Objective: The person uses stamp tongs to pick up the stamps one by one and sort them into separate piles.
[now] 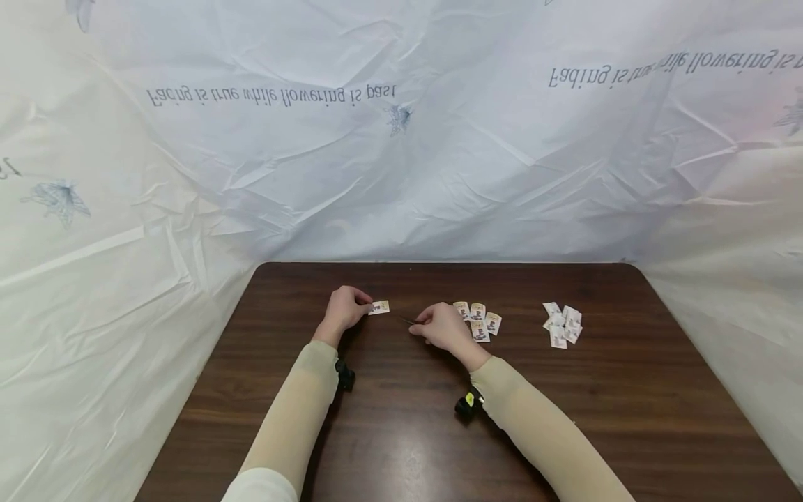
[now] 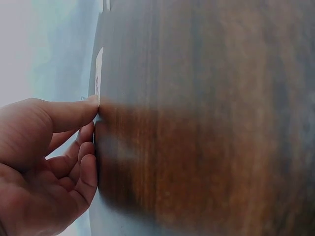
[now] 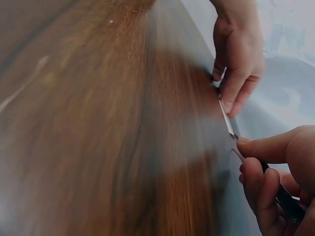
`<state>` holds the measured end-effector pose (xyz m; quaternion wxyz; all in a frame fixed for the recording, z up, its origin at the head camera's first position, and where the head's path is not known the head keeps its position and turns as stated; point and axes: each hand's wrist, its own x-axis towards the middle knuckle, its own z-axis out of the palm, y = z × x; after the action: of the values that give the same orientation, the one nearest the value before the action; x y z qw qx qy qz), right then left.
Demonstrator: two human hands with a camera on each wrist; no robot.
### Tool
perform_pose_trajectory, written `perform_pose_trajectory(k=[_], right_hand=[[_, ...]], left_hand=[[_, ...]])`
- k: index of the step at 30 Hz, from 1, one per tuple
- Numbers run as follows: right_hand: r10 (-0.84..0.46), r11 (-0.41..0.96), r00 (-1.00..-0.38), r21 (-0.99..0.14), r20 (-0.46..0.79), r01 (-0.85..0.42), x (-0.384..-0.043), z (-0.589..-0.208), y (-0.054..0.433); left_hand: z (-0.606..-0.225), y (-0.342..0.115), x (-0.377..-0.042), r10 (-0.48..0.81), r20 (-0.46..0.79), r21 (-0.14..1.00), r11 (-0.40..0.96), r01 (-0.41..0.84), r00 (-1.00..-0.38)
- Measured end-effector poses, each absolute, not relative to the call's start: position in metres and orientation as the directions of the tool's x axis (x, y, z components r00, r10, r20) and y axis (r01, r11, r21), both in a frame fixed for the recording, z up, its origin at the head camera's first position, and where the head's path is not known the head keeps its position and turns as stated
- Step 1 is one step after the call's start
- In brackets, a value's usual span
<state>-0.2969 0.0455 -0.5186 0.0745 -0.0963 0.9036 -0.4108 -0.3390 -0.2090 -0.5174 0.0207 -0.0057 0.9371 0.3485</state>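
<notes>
My left hand (image 1: 344,309) pinches the left end of a small white printed card (image 1: 380,307) lying at the far middle of the table. In the left wrist view, the left thumb (image 2: 74,114) is on the card's end, with the other fingers curled near the wood. To the right, my right hand (image 1: 444,326) holds thin dark tweezers (image 3: 288,202) between thumb and fingers. Their narrow tips point left, close to the card in the right wrist view; whether they touch it I cannot tell. The palm side hides part of the tweezers.
Several similar cards (image 1: 479,330) lie just right of my right hand. Farther right is an overlapping pile of small white printed cards (image 1: 558,337). The dark wooden table (image 1: 401,411) ends at a white printed sheet (image 1: 401,195) hanging behind and at both sides.
</notes>
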Motion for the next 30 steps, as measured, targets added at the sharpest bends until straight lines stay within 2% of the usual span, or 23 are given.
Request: perform_pose_trajectory(k=[11, 19, 30], right_hand=[[-0.153, 0.587, -0.985, -0.809, -0.085, -0.021, -0.305, -0.527, 0.017], [-0.116, 0.525, -0.989, -0.851, -0.091, 0.017, -0.308, -0.532, 0.006], [-0.085, 0.517, -0.992, -0.855, -0.092, 0.035, -0.310, -0.539, 0.002]], left_hand=[[-0.519, -0.209, -0.338, -0.010, -0.037, 0.660, 0.751, -0.032, -0.999], [-0.519, -0.208, -0.339, -0.018, -0.040, 0.671, 0.741, -0.040, -0.999], [-0.520, -0.209, -0.339, -0.014, -0.046, 0.676, 0.735, -0.041, -0.999]])
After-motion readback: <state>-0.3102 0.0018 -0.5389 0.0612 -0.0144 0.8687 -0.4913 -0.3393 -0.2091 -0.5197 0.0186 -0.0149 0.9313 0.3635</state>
